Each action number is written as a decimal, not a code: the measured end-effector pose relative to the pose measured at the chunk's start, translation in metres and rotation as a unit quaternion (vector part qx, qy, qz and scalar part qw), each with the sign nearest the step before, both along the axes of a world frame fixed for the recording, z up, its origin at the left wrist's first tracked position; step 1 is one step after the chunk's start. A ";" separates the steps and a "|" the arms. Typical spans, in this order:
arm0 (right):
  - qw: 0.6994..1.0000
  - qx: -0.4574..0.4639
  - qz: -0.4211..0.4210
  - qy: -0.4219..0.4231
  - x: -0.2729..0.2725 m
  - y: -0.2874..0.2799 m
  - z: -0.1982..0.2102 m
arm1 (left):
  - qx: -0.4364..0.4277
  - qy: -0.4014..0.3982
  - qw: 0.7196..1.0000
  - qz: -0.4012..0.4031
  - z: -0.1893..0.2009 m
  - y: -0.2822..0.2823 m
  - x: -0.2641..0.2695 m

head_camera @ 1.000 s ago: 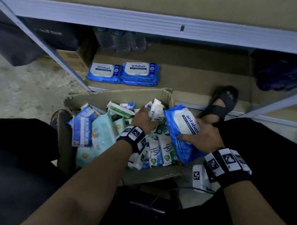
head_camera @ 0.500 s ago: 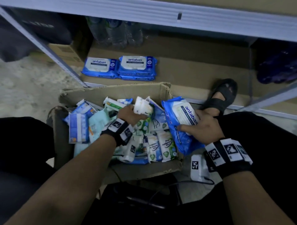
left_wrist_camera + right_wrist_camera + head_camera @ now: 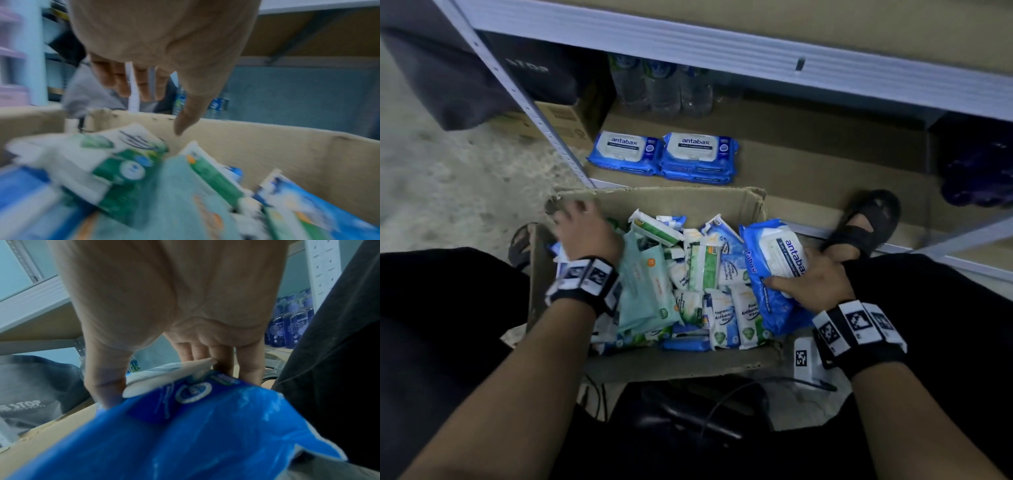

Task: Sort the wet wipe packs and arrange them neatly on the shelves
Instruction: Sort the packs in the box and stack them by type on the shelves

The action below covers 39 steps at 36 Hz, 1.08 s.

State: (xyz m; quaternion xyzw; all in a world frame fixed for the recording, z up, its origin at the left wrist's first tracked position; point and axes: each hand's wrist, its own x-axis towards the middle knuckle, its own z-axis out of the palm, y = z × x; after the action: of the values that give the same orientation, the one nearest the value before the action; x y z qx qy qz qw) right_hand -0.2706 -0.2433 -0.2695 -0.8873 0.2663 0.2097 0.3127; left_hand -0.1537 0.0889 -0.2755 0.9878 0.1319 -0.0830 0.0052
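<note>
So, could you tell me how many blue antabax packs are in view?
4: one on the shelf's left, two stacked beside it, one held by the right hand. More may hide in the box.

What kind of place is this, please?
Probably a shop stockroom: metal shelves hold antabax packs, water bottles and purple bottles, and a box of mixed wipes stands on the floor.

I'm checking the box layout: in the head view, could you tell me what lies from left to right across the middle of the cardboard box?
Left hand → pale teal wipe pack → green-and-white wipe pack → blue antabax pack → right hand.
</note>
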 end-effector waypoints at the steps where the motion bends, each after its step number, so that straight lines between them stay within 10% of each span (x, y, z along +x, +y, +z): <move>1: 1.000 -0.004 0.000 0.002 0.000 0.000 0.001 | -0.034 0.003 0.998 -0.047 -0.001 -0.016 -0.004; 8: 0.999 -0.035 0.004 -0.011 -0.005 0.006 0.003 | -0.302 0.214 0.928 -0.045 -0.068 -0.098 -0.035; 19: 0.999 -0.030 0.010 0.034 0.002 0.005 -0.004 | -0.370 0.184 0.908 0.062 -0.114 -0.122 -0.024; 29: 0.999 -0.015 0.010 0.031 0.004 0.003 -0.010 | -0.325 0.149 0.921 -0.156 -0.109 -0.136 -0.011; 39: 0.999 -0.020 0.009 0.041 0.005 0.003 -0.008 | -0.292 0.264 0.902 -0.177 -0.101 -0.124 -0.003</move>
State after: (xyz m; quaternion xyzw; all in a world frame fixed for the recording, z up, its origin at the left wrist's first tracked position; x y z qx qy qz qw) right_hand -0.2655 -0.2407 -0.2772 -0.8864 0.2751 0.2429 0.2821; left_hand -0.1571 -0.0347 -0.3766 0.8908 -0.0791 -0.3750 0.2440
